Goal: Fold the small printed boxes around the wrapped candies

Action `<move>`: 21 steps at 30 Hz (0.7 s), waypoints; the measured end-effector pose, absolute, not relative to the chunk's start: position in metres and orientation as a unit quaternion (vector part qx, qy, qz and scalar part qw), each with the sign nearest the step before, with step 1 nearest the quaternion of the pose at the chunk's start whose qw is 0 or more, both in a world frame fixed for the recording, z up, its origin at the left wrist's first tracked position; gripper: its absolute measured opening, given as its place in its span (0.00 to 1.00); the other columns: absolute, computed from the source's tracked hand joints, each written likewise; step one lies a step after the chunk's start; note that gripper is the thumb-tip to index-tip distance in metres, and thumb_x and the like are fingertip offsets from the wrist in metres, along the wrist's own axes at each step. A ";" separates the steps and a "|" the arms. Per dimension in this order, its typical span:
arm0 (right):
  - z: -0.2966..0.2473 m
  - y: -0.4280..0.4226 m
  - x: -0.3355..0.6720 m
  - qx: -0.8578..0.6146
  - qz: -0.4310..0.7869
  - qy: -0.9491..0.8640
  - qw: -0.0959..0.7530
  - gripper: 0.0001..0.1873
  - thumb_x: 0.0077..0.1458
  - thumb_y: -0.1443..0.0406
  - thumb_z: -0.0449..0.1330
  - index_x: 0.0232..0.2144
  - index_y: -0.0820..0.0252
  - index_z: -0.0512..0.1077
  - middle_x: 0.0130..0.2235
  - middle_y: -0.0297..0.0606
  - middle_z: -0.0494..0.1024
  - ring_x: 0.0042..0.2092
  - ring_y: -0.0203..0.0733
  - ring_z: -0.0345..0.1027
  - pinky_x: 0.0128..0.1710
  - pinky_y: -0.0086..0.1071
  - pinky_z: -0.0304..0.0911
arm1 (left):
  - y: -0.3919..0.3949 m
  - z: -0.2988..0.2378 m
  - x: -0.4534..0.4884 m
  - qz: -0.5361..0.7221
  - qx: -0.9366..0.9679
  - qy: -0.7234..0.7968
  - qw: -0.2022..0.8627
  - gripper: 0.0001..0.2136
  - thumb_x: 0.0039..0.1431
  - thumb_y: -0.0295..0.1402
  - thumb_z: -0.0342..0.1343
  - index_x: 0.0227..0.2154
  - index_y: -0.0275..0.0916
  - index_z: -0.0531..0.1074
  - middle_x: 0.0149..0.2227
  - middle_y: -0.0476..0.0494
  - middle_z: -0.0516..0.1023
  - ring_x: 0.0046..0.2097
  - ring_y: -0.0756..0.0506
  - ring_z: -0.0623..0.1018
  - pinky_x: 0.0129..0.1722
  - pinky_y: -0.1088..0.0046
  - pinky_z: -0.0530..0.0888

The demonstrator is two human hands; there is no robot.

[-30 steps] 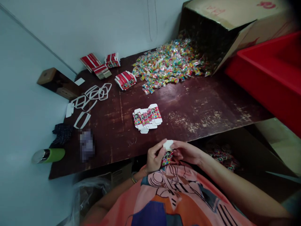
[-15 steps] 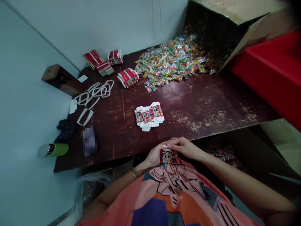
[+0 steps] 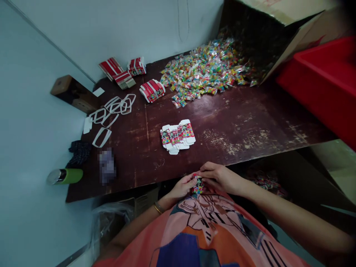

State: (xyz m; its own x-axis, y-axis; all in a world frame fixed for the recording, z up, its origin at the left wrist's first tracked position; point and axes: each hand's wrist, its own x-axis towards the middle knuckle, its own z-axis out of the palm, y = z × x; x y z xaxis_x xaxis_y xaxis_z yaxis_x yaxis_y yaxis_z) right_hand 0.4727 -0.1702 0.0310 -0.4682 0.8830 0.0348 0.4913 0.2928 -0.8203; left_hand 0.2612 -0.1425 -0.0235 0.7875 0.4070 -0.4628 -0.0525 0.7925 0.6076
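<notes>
Close to my body, just off the table's front edge, a small printed candy box (image 3: 198, 185) in red and bright colours is held between both hands. My left hand (image 3: 181, 186) grips its left side, with the thumb over the front. At the upper right, my right hand (image 3: 216, 175) has its fingers bent and closed at the box's top end; some fingertips are hidden behind it. Beyond my hands, a fanned stack of flat printed boxes (image 3: 177, 136) with white flaps lies on the table.
Wrapped candies (image 3: 205, 70) are heaped at the back, spilling by a cardboard carton (image 3: 289, 44). A red bin (image 3: 319, 85) juts over the right side. Banded box bundles (image 3: 152, 90), white loops (image 3: 102, 137), a wooden block (image 3: 73, 94) and a green bottle (image 3: 73, 175) stand or lie leftward on the table (image 3: 133, 155).
The white flap seen at the top of the box has gone from view, and a red edge shows there. My left thumb has come down onto the box front; my right fingers have curled more.
</notes>
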 end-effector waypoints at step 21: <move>-0.007 -0.068 0.534 -0.603 0.250 -0.694 0.303 0.18 0.60 0.60 0.56 0.51 0.55 0.71 0.52 0.42 0.73 0.52 0.44 0.67 0.53 0.37 0.64 | -0.091 0.038 0.240 0.096 0.632 0.395 0.660 0.15 0.48 0.28 0.59 0.42 0.36 0.75 0.38 0.43 0.77 0.41 0.45 0.74 0.44 0.71 0.69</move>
State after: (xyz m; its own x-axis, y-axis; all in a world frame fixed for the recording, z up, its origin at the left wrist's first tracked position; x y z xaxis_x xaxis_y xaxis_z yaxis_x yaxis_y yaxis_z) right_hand 0.5343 -0.0680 -0.0066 -0.0879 0.9890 0.1188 0.6858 0.1466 -0.7129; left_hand 0.2401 -0.0911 0.0381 0.6696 0.6257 -0.4001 0.3730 0.1826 0.9097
